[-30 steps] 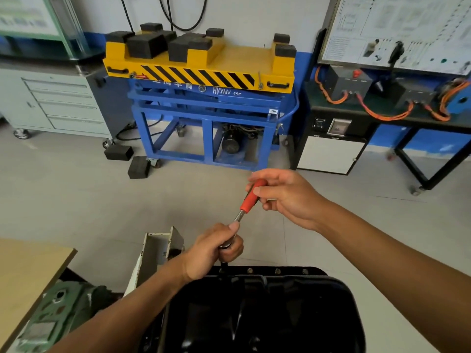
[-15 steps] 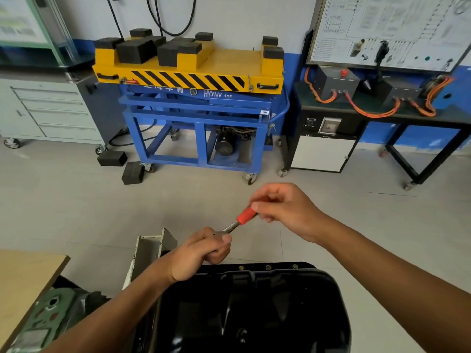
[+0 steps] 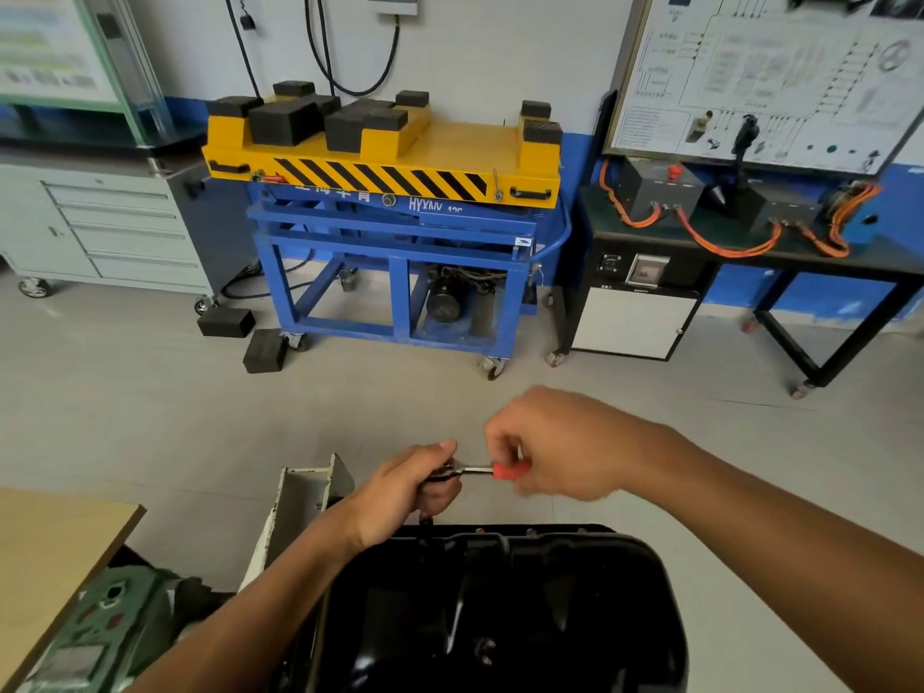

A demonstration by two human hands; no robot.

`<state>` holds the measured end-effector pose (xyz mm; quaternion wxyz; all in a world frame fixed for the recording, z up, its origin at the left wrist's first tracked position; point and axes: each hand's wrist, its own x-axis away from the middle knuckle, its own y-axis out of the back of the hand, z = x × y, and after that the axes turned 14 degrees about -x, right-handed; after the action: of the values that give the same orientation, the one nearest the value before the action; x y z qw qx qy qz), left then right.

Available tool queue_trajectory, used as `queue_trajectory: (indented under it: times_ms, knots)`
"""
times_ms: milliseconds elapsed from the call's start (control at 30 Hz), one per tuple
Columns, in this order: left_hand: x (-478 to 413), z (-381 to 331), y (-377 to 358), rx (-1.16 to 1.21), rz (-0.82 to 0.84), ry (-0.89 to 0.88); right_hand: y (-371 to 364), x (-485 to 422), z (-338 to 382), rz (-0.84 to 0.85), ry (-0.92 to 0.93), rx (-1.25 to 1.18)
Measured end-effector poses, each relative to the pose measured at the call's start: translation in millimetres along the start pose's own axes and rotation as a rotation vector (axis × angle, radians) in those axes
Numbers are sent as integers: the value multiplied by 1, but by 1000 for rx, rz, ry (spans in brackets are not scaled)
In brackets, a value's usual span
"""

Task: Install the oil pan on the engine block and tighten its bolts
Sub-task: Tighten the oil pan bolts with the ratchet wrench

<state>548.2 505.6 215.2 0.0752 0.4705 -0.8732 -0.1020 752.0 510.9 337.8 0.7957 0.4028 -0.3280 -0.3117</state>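
Observation:
The glossy black oil pan [image 3: 505,607] fills the lower middle of the view, with several bolt heads [image 3: 530,532] along its far flange. A ratchet wrench with a red handle [image 3: 505,471] lies nearly level above the pan's far left corner. My left hand [image 3: 415,487] grips the ratchet's head, and a dark socket extension drops from it to the flange. My right hand [image 3: 560,442] grips the red handle, fingers curled round it; it is blurred. The engine block under the pan is hidden.
A white metal bracket [image 3: 300,497] of the stand rises left of the pan. A green engine part [image 3: 100,632] and a wooden tabletop [image 3: 45,547] sit at lower left. Across the grey floor stand a blue and yellow lift cart [image 3: 395,232], a grey drawer cabinet [image 3: 110,227] and a black wiring bench [image 3: 725,252].
My right hand has swung the red handle down and to the right, from pointing up and away to nearly level. My left hand stayed on the ratchet head.

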Motion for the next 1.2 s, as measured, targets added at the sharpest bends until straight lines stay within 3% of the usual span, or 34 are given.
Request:
queue_trajectory:
  times_ms: [133,233,367,433,633,767,867,1000,1200]
  knots:
    - [-3,2,0,-13,60,3,-5,-41,3,-264,123,221]
    - [-2,2,0,-4,73,-10,-11,-56,6,-287,224,245]
    - [-2,0,-2,135,-21,30,-17,-27,-4,-332,221,195]
    - [-5,-2,-2,142,-53,47,-19,-2,-8,-306,185,182]
    - [-8,-2,-5,132,-224,174,-34,38,33,-15,138,-46]
    - [-7,-2,-4,130,-150,121,-9,17,33,106,42,46]
    - [-10,-6,-6,134,-45,79,7,-12,13,-51,6,258]
    - [-13,-6,-11,97,32,56,-4,-44,-5,-260,100,318]
    - [-14,1,-6,189,-48,63,-26,0,-8,-328,113,125]
